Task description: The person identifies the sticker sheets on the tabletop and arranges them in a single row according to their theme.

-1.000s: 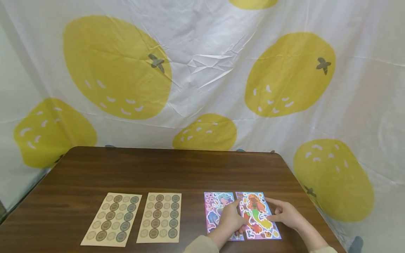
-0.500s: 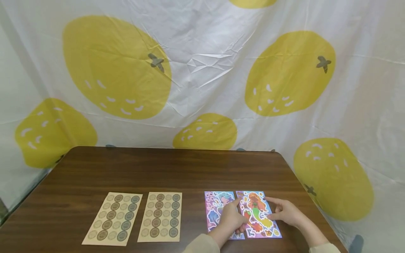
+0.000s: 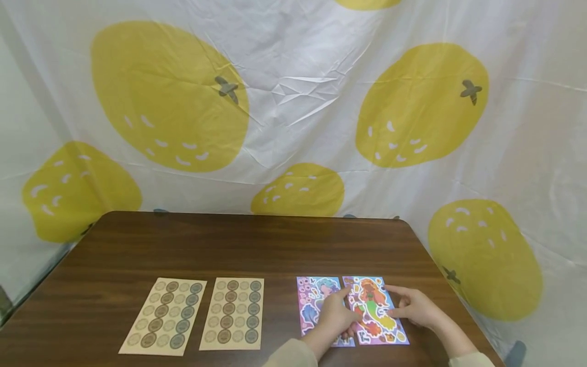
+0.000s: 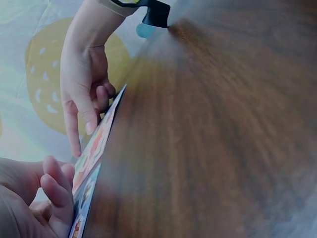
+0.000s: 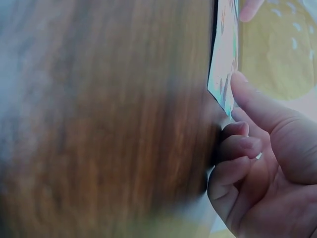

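Note:
A sticker sheet with an orange-haired mermaid (image 3: 375, 310) lies on the table at the right. My left hand (image 3: 334, 315) is at its left side, index finger and thumb stretched out onto the edge, the other fingers curled under. Across from it, my right hand (image 3: 416, 308) touches the right edge with a straight index finger and the thumb; its remaining fingers curl loosely in the right wrist view. Just left is a blue-haired mermaid sticker sheet (image 3: 308, 312), partly covered by the left hand. In the left wrist view both sheets lie flat, edge toward the camera.
Two cream sheets of round stickers lie at the left: a slanted one (image 3: 162, 317) and a straighter one (image 3: 232, 314). The brown wood-grain table (image 3: 257, 244) ends at a white curtain (image 3: 302, 132) printed with yellow lemons.

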Demonstrator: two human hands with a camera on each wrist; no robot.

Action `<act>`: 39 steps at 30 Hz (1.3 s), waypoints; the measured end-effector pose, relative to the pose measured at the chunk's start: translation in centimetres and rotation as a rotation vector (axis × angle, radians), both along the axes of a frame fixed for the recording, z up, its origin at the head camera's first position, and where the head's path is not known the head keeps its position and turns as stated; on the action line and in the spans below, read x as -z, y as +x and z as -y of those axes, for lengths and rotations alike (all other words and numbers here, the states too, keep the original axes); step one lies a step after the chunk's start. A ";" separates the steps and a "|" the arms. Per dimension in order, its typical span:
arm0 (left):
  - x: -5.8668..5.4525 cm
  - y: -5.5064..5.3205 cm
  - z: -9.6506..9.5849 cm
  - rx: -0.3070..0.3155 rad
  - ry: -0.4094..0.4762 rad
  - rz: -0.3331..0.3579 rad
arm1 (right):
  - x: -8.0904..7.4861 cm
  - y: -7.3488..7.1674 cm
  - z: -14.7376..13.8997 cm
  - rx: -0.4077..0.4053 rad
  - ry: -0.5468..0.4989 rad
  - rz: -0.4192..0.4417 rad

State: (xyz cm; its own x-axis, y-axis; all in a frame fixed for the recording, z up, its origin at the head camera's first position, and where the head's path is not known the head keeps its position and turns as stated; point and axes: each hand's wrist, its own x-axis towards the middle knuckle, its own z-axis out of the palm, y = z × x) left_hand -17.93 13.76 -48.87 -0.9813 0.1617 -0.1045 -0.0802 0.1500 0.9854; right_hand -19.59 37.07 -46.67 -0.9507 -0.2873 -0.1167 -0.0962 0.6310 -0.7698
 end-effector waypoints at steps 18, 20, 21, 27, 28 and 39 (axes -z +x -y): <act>-1.3 0.2 0.4 0.086 0.015 0.042 | -0.8 0.7 0.6 0.013 -0.030 0.017; -1.6 0.2 0.5 0.098 0.001 0.033 | -0.9 0.6 0.7 0.015 -0.029 -0.002; -1.8 0.1 0.5 0.106 -0.009 0.027 | -1.0 0.6 0.8 0.015 -0.030 -0.013; -2.6 -0.7 1.3 0.152 -0.094 -0.061 | -1.7 0.2 1.1 0.060 -0.023 -0.062; -2.8 -0.8 1.5 0.159 -0.110 -0.074 | -1.8 0.2 1.2 0.075 -0.019 -0.066; -3.6 -3.0 4.4 0.245 -0.159 -0.210 | -3.4 -0.3 2.0 0.226 0.015 -0.140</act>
